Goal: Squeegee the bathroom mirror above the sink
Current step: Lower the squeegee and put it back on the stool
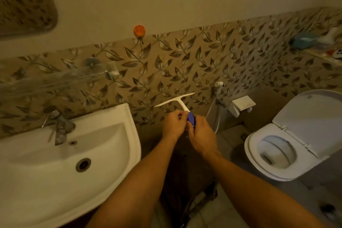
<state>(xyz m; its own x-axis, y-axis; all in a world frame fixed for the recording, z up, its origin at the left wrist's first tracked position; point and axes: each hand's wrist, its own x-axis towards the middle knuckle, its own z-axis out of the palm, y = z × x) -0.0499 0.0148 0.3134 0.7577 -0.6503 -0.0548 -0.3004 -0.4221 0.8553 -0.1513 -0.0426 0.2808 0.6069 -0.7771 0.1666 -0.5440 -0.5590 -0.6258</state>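
Observation:
A white T-shaped squeegee [175, 100] with a blue handle points its blade up and away from me, between the sink and the toilet. My left hand [174, 125] and my right hand [200, 134] are both closed around the blue handle, close together. The white sink [129, 135] lies to the left, with a metal tap [60, 129] at its back. The mirror [26, 11] hangs at the upper left, cut off by the frame edge, well away from the squeegee.
A glass shelf [55, 81] juts out above the sink. An orange wall hook [139, 30] sits on the wall. At right are an open toilet [281, 146], a bidet sprayer [219, 84], a paper holder [240, 105] and a shelf with toiletries [303, 41].

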